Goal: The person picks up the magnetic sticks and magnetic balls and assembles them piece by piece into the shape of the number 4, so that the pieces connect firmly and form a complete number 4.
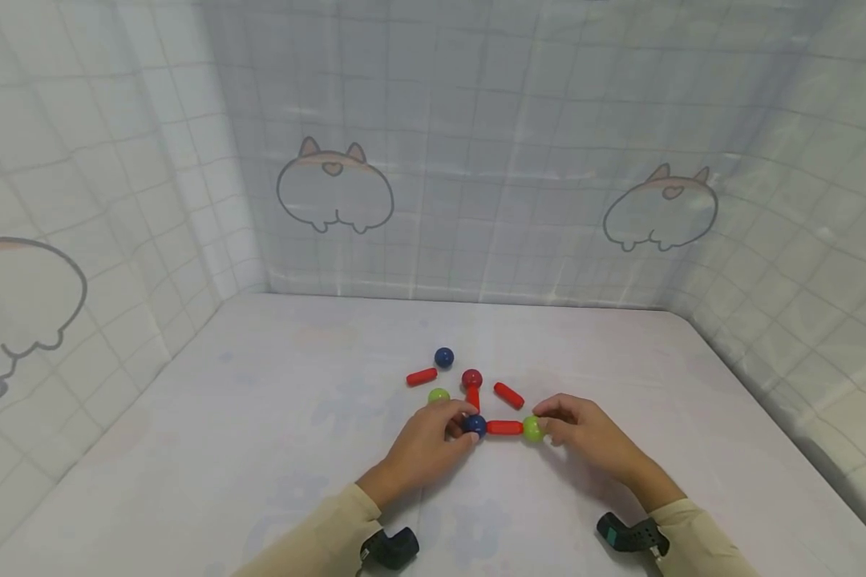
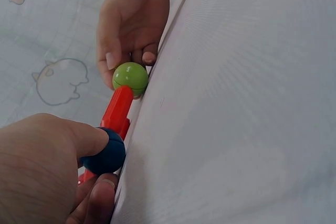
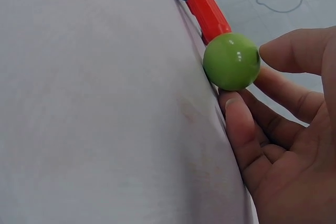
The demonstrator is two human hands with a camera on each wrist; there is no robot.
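My left hand (image 1: 427, 445) pinches a dark blue ball (image 1: 475, 425) between thumb and fingers. A red rod (image 1: 505, 428) joins that ball to a green ball (image 1: 533, 429), which the thumb and fingers of my right hand (image 1: 593, 437) hold from the right. Another red rod (image 1: 473, 398) runs from near the blue ball back to a red ball (image 1: 471, 379). In the left wrist view the blue ball (image 2: 108, 152) sits between thumb and fingertips. The right wrist view shows the green ball (image 3: 232, 62) against the right thumb and fingers.
Behind the hands lie a second blue ball (image 1: 443, 357), a loose red rod (image 1: 422, 377) at left and another red rod (image 1: 508, 395) at right. A second green ball (image 1: 439, 395) shows partly behind my left hand. Curtain-like walls (image 1: 476, 160) enclose the white table (image 1: 260, 417).
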